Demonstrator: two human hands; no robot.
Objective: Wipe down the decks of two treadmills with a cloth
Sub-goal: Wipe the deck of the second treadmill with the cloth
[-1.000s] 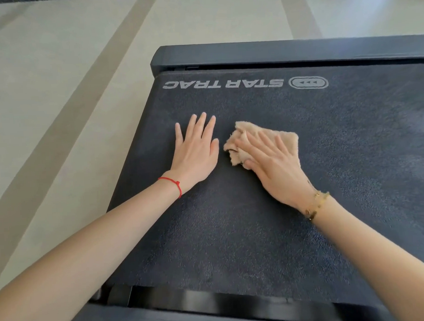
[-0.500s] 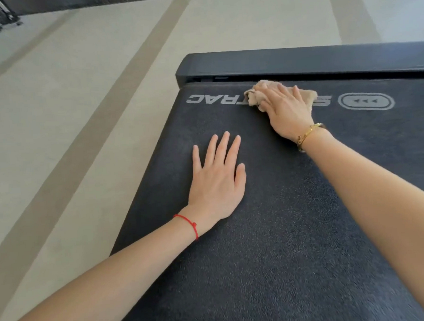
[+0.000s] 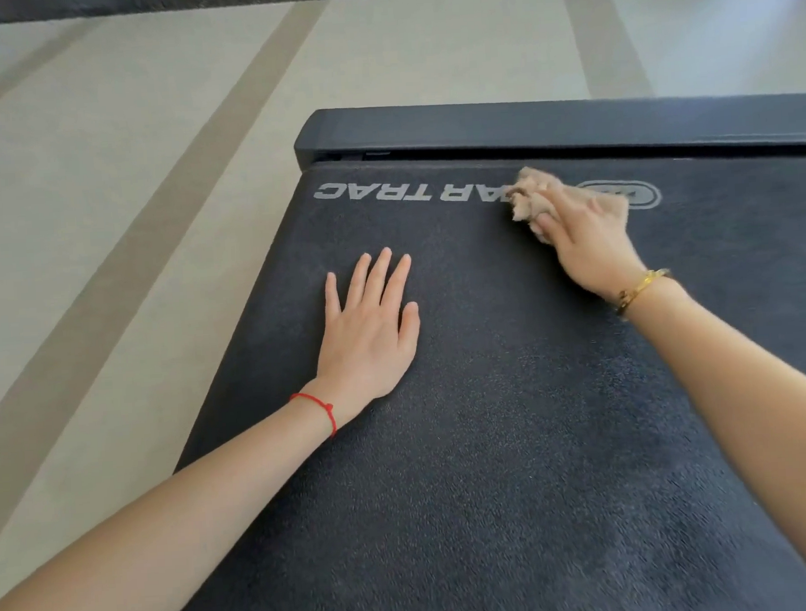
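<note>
I have the cloth (image 3: 533, 194) bunched under my right hand (image 3: 584, 235) near the deck's (image 3: 515, 439) far edge, fingers curled round it. It looks soft and light; gathered folds grip best. My left hand (image 3: 369, 325) lies flat, fingers straight, bracing near the left edge.

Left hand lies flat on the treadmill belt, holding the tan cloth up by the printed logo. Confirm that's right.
Not quite. The head view shows the left hand flat on the treadmill belt but bare; the right hand holds the tan cloth by the printed logo.
</note>
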